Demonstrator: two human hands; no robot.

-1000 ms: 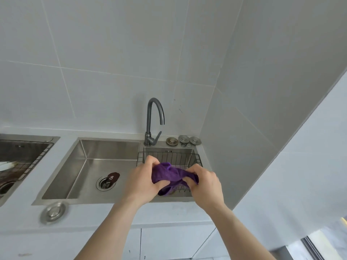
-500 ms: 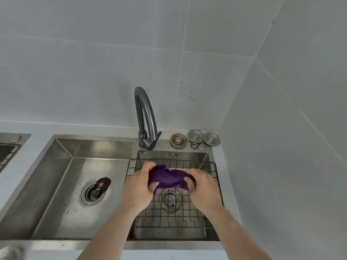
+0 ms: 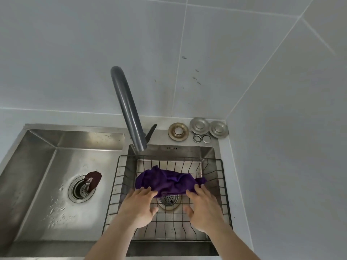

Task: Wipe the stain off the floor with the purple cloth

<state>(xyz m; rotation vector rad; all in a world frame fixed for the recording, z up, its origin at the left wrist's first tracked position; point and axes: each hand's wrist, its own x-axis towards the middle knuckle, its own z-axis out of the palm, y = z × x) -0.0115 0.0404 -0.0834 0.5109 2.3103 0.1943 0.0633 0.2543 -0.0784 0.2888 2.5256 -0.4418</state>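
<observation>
crumpled purple cloth (image 3: 170, 182) lies in black wire basket (image 3: 224, 186) over steel sink; left hand (image 3: 138, 208), right hand (image 3: 203, 210) spread open, fingertips touching cloth, gripping nothing; floor, stain unseen; wiping progress undeterminable.

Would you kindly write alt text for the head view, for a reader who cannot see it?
Two open hands, left hand and right hand, touch the near edge of a purple cloth lying in a wire basket in the sink's right basin. A dark faucet arches above.

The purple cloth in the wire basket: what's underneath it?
Under the purple cloth, basket wires and the round drain strainer's near half show; the far half is covered.
</observation>
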